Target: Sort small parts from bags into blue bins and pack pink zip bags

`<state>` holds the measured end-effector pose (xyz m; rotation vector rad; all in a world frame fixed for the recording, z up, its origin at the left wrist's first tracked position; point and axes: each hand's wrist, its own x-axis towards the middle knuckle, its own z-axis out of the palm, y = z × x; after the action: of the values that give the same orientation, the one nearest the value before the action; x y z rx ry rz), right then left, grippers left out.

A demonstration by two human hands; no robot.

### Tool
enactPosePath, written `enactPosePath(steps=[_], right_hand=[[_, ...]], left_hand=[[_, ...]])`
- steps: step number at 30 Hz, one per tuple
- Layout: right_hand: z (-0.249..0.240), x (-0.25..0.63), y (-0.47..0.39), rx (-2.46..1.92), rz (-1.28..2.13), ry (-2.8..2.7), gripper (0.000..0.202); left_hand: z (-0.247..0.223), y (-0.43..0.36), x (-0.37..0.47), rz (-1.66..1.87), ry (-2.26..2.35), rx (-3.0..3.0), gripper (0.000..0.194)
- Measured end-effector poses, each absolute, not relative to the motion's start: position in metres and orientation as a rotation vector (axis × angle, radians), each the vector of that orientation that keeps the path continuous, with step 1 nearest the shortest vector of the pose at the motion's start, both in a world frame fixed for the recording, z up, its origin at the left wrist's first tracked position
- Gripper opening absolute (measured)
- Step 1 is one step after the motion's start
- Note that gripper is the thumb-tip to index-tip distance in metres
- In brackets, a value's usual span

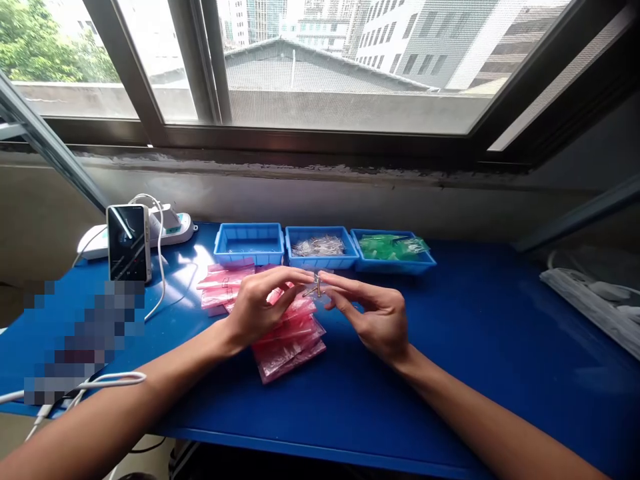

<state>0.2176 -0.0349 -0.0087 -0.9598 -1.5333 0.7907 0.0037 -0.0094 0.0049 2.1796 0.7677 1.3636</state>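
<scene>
My left hand and my right hand meet above the table, fingertips closed in a pinch. Between them is a small clear bag with thin metal pieces showing at it; their exact kind is too small to make out. Pink plastic bags lie in an overlapping pile below and beside my left hand. Behind my hands a blue bin holds many small metal and clear pieces. To its right, another blue bin contains green plastic packets.
A third blue bin stands at the left of the row, with little visible inside. Further left are a phone, a power strip and white cables. A clear plastic-wrapped item lies at the right of the blue table.
</scene>
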Motion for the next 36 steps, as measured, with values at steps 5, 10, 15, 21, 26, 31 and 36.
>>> enactPosePath(steps=[5,10,15,21,26,31,36], right_hand=[[-0.012,0.22,-0.034,-0.949,0.745,-1.574,0.027],[-0.01,0.225,-0.031,-0.926,0.682,-1.667,0.026],[-0.002,0.223,-0.03,-0.959,0.806,-1.66,0.011],[-0.002,0.22,-0.031,-1.047,1.09,-1.56,0.031],[-0.003,0.221,-0.029,-1.074,1.138,-1.513,0.032],[-0.002,0.221,-0.029,-1.08,1.129,-1.515,0.031],[-0.007,0.22,-0.03,-1.054,1.049,-1.474,0.018]], left_hand=[[0.002,-0.008,0.001,1.342,0.844,2.216,0.023],[0.004,-0.007,0.001,1.356,0.838,2.265,0.017],[0.009,-0.01,0.004,1.132,0.901,2.071,0.018],[0.013,-0.012,0.008,0.946,0.951,1.797,0.035],[0.012,-0.012,0.009,0.932,0.934,1.689,0.031],[0.011,-0.013,0.011,0.957,0.939,1.628,0.028],[0.006,-0.014,0.01,1.094,0.896,1.713,0.02]])
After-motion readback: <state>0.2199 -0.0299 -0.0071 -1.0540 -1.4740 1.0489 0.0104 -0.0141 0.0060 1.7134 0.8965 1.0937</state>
